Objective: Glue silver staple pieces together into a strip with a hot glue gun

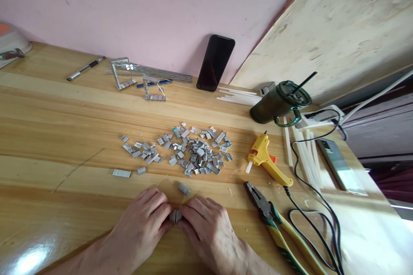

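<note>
- A wooden table [64, 129] spreads below a pink wall [145, 8].
- Bottom centre: my left hand [142, 227] and right hand [211, 232] pinch a grey metal bit [176, 216] between them; one piece or two, I can't tell.
- Lower right: pliers [266, 210].
- Just above my fingers: a loose grey piece [184, 188].
- Right of centre: a yellow glue gun [267, 159].
- Mid-frame: scattered grey pieces [200, 153].
- Upper centre: a black phone [216, 62].

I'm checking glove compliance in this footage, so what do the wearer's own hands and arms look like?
The left hand and right hand are bare, without gloves. No rings, watch or bracelet show, nor any markings or cables on them. The visible forearms are uncovered; no sleeves show.
</note>
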`<state>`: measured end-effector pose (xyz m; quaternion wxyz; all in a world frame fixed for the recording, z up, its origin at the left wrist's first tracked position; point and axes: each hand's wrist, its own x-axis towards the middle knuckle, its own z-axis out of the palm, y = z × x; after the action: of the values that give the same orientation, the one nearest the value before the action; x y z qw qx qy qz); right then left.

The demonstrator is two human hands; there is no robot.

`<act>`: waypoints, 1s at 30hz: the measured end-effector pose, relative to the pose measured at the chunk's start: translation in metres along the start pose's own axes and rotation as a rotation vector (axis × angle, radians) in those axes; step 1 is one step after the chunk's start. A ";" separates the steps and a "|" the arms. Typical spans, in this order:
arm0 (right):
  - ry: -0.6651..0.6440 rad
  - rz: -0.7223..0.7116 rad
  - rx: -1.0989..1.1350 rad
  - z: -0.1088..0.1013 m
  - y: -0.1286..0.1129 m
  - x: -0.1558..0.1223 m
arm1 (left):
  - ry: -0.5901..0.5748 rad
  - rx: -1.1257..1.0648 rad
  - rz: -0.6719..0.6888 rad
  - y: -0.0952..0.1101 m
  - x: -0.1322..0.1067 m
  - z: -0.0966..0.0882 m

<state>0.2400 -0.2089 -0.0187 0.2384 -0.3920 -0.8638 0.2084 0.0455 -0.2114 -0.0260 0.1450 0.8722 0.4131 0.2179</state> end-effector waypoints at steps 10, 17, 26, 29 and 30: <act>-0.036 0.022 0.037 -0.004 0.001 0.000 | -0.003 0.006 -0.003 0.000 -0.002 -0.001; 0.087 0.023 0.101 -0.007 0.002 0.000 | -0.026 -0.105 -0.076 0.001 -0.005 -0.004; 0.228 0.159 -0.107 -0.004 0.012 0.001 | 0.150 -0.152 -0.148 -0.001 -0.007 -0.013; 0.223 0.177 -0.139 -0.004 0.012 0.002 | 0.153 -0.144 -0.168 -0.004 -0.007 -0.012; 0.222 0.183 -0.155 -0.003 0.012 0.002 | 0.158 -0.141 -0.174 -0.005 -0.006 -0.012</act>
<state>0.2476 -0.1992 -0.0222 0.2813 -0.5069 -0.8063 0.1174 0.0330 -0.2126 -0.0193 0.1916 0.8008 0.4810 0.3011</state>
